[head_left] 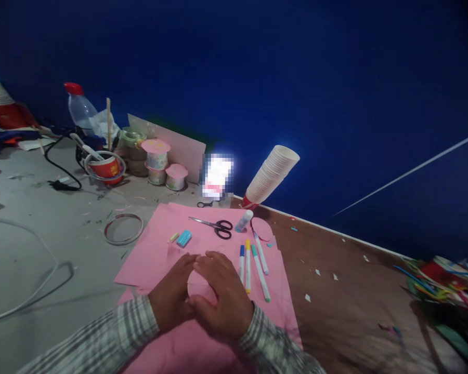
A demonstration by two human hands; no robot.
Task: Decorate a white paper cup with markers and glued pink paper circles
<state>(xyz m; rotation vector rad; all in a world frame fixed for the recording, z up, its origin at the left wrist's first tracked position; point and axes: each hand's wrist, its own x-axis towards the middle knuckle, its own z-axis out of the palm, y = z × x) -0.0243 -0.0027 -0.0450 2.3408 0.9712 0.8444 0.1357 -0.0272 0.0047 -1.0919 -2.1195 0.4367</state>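
My left hand and my right hand are closed together round a pink round paper piece, over pink paper sheets. Its rounded edge shows between them; whatever lies under my palms is hidden. Just beyond my fingers are a blue eraser and a small pale yellowish piece. Black-handled scissors lie farther back, beside a glue stick. To the right of my right hand lie several markers and a pink paper circle.
A tape roll lies on the left. Behind it stand a red cup and pink-topped small containers. A stack of paper cups leans by a blurred bright screen. A white cable curves at far left; scraps dot the brown floor.
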